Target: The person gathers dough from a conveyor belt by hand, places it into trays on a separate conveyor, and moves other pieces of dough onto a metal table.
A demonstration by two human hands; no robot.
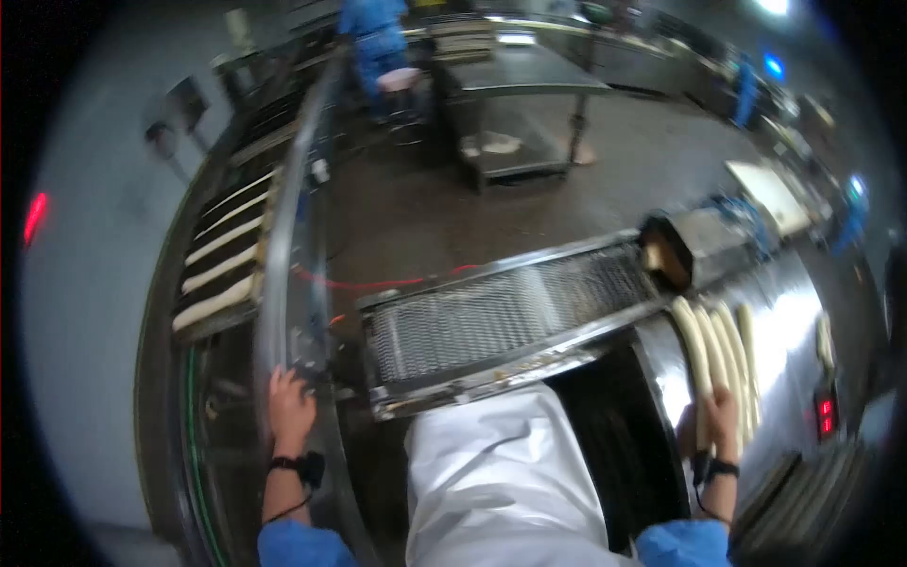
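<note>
My left hand (291, 411) rests on the metal side rail (276, 283) of the conveyor at left. Its fingers are apart and nothing is held. On the steel table (784, 293) at right lie several long pale dough strips (715, 345), side by side. My right hand (721, 420) is closed around the near end of the leftmost strips; its fingertips are partly hidden. More dough strips (222, 255) lie across a dark tray on the left conveyor.
A mesh conveyor belt (510, 317) stands before me, with a metal machine (704, 246) at its right end. Beyond is a steel table (529, 71) with a lower shelf. A person in blue (373, 38) stands at the back. A red digital display (826, 414) is at right.
</note>
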